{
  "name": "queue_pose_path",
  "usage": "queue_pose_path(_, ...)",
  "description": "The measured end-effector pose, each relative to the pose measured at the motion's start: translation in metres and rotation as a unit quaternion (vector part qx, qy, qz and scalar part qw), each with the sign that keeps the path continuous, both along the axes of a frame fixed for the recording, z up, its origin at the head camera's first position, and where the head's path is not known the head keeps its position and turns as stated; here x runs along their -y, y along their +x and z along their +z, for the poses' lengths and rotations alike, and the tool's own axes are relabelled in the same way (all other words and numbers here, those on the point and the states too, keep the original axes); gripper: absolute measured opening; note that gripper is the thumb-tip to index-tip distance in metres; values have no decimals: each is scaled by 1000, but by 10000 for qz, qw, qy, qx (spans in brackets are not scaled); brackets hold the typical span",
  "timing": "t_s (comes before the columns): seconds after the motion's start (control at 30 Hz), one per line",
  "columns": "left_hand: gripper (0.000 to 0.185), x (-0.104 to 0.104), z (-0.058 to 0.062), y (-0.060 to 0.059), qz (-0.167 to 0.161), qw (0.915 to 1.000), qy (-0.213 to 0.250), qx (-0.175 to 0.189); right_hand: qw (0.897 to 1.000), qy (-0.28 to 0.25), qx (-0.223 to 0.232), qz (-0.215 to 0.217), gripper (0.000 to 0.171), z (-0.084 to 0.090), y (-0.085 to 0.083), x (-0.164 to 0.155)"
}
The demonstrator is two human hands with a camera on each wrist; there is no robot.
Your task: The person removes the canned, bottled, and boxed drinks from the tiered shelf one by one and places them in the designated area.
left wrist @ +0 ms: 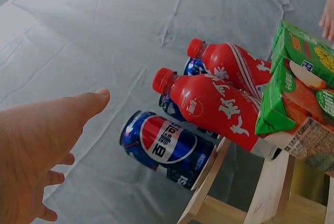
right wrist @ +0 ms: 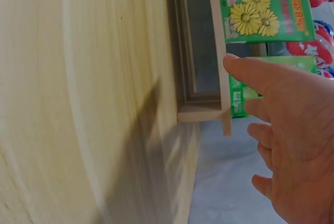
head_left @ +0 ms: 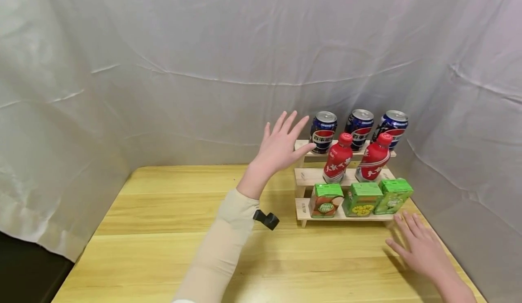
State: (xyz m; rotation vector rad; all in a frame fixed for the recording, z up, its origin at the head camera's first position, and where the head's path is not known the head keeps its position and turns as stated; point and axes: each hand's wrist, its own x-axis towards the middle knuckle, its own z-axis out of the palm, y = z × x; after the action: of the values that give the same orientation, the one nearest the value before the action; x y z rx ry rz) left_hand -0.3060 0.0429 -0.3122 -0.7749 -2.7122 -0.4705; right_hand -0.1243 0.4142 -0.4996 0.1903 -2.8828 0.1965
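Observation:
A three-step wooden rack [head_left: 303, 176] holds drinks at the right of the table. On its top step stand three dark blue Pepsi cans [head_left: 325, 133], partly hidden by two red bottles [head_left: 337, 160] on the middle step. Three green drink cartons [head_left: 326, 201] line the bottom step. My left hand [head_left: 279, 149] hovers beside the leftmost can, fingers spread; the left wrist view shows a gap between thumb and can [left wrist: 164, 143]. Low at the right front corner of the rack, my right hand [head_left: 422, 251] holds nothing, its fingers extended near the rightmost carton [head_left: 393, 196].
The wooden table [head_left: 175, 221] stretches left and in front of the rack. Grey cloth [head_left: 195, 67] hangs behind it, and a cloth side wall [head_left: 469, 135] runs close along the rack's right. A small black device [head_left: 267, 220] sits on my left wrist.

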Motion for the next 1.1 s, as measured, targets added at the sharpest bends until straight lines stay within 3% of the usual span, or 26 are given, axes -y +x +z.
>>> queue_pose_path(0.27, 76, -20, 4, -11, 12, 9999, -21, 113, 9993, -155, 333, -7, 78, -4, -7, -8)
queue_pose_path(0.63, 77, -46, 1, -31, 220, 9996, -128, -85, 9998, -185, 93, 13, 78, -5, -11, -4)
queue_pose_path(1.1, 84, -69, -13, -54, 582, 9974, 435, -25, 9998, -132, -70, 140, 81, -8, -12, -2)
